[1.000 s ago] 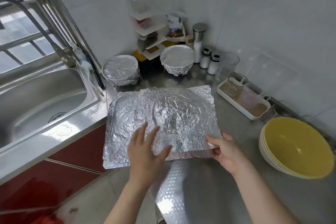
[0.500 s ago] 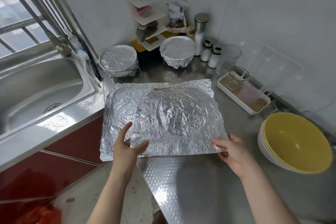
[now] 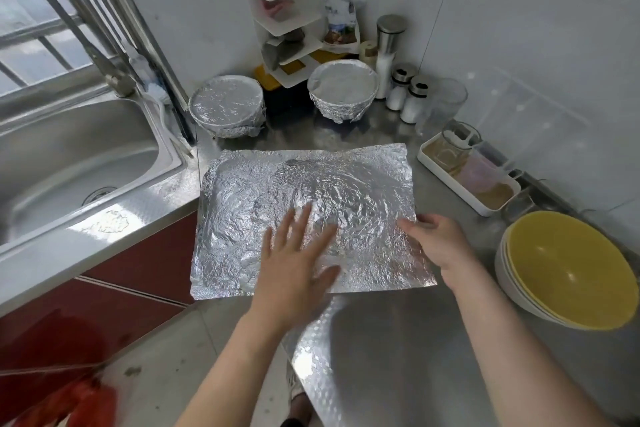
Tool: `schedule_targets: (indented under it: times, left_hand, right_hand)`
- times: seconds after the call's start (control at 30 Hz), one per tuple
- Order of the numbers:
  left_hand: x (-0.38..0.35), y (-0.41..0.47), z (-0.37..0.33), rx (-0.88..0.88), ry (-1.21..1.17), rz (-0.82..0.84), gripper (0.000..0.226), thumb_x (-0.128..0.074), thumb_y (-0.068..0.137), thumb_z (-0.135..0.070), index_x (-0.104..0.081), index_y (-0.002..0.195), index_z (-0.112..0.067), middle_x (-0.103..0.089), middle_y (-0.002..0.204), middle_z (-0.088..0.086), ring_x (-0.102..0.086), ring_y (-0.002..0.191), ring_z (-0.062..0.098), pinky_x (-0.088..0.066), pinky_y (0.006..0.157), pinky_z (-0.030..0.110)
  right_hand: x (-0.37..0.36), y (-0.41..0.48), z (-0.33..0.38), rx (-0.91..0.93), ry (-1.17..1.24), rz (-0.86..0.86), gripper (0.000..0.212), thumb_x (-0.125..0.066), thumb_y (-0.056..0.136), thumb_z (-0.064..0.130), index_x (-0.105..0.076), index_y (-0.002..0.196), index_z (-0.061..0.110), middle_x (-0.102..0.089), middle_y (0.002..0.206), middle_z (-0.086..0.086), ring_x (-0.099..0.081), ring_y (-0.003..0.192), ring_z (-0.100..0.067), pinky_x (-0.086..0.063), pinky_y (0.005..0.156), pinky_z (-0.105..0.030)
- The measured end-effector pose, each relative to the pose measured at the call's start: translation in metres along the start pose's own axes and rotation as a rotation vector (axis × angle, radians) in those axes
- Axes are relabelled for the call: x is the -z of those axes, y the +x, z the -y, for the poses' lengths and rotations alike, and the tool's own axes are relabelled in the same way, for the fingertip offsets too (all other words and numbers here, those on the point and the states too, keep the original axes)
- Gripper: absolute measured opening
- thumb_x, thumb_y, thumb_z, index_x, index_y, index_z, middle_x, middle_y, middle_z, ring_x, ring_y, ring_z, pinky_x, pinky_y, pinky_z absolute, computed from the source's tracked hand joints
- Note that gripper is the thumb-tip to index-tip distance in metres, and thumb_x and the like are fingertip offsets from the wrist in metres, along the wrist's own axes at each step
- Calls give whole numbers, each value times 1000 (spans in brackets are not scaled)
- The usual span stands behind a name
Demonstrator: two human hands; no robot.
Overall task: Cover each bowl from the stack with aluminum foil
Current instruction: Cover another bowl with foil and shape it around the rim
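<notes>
Foil sheet (image 3: pixel 311 191), domed, on worktop (image 3: pixel 415 340) at frame centre; my left grip (image 3: pixel 294 260) presses it with straight fingers; my right grip (image 3: pixel 438 243) pinches its right edge

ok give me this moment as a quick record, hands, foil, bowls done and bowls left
left hand: flat on the foil sheet, fingers spread
right hand: grips the sheet's right edge
foil sheet: crinkled, domed in the middle, edges not yet folded down
covered bowls: two at the back of the counter
stack: yellow bowls, uncovered, far right
</notes>
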State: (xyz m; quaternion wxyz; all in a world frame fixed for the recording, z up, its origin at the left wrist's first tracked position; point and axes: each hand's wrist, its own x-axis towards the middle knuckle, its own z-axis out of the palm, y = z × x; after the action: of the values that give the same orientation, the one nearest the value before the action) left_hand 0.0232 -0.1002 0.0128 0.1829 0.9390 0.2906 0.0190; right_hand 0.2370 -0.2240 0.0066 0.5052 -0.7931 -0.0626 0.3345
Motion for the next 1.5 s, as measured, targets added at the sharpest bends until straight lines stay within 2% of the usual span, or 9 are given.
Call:
schedule_targets:
  times: [0.37, 0.53, 0.6, 0.7, 0.8, 0.93, 1.1, 1.3, 1.5]
  left_hand:
    - [-31, -7, 11, -257, -126, -365, 20, -64, 90, -27, -72, 109, -23, -66, 125, 0, -57, 119, 26, -48, 96, 54]
    - [14, 11, 23, 617, -587, -330, 89, -78, 77, -43, -33, 150, -19, -36, 153, 11, -38, 136, 30, -32, 110, 45]
    - [29, 28, 40, 841, -1012, -82, 99, -79, 71, -48, -29, 151, -17, -52, 138, 15, -62, 99, 25, -51, 85, 39]
    - [29, 38, 58, 867, -1135, 196, 101, -79, 62, -50, -39, 144, -5, -62, 73, 0, -36, 47, 9, -34, 49, 25]
    - [21, 42, 62, 863, -1192, 187, 91, -85, 66, -41, -46, 138, 0, -65, 86, 1, -29, 46, 8, -30, 45, 23]
    - [21, 39, 58, 839, -1239, 174, 69, -87, 56, -31, -61, 111, 1, -68, 85, 7, -47, 63, 19, -39, 59, 29]
    - [19, 33, 69, 824, -1236, 15, 120, -93, 48, -20, -29, 149, -3, -56, 134, 22, -63, 109, 35, -46, 102, 51]
    - [17, 19, 52, 659, -724, -235, 90, -85, 73, -20, -36, 148, -22, -47, 138, 15, -51, 119, 29, -48, 94, 42]
    - [-13, 3, 7, -310, -108, -261, 29, -68, 84, -29, -71, 112, -22, -67, 121, 1, -61, 112, 25, -55, 90, 47]
  right_hand:
    - [-7, 2, -11, 91, 4, 65, 68, -76, 81, 16, -45, 141, 8, -51, 137, -5, -50, 120, -18, -41, 99, -32]
    - [-4, 9, -11, 10, 59, 122, 74, -79, 78, 22, -42, 143, 21, -48, 142, 0, -51, 124, -23, -49, 93, -43]
    - [-2, 11, -6, -38, 87, 155, 82, -79, 76, 31, -38, 146, 16, -44, 145, 0, -46, 128, -23, -43, 99, -41]
    - [-2, 10, 2, -82, 76, 188, 97, -82, 64, 42, -39, 144, 8, -48, 143, -3, -50, 126, -23, -44, 93, -35]
    - [-2, 13, 2, -125, 76, 192, 98, -83, 70, 29, -29, 148, 6, -44, 143, -5, -45, 129, -24, -40, 102, -37]
    - [-1, 13, 1, -127, 38, 203, 88, -81, 74, 20, -34, 147, 6, -47, 143, -6, -50, 118, -18, -38, 100, -32]
    - [1, 6, 10, -13, -58, 61, 77, -85, 69, 13, -48, 137, 11, -52, 132, -1, -51, 111, -19, -38, 93, -30]
    - [-8, -5, 7, 110, -187, -35, 63, -80, 77, 17, -50, 132, 19, -53, 136, -4, -52, 121, -22, -45, 98, -39]
    - [-15, -7, 6, 167, -253, -106, 63, -77, 80, 23, -47, 136, 22, -50, 138, -6, -47, 126, -20, -43, 98, -33]
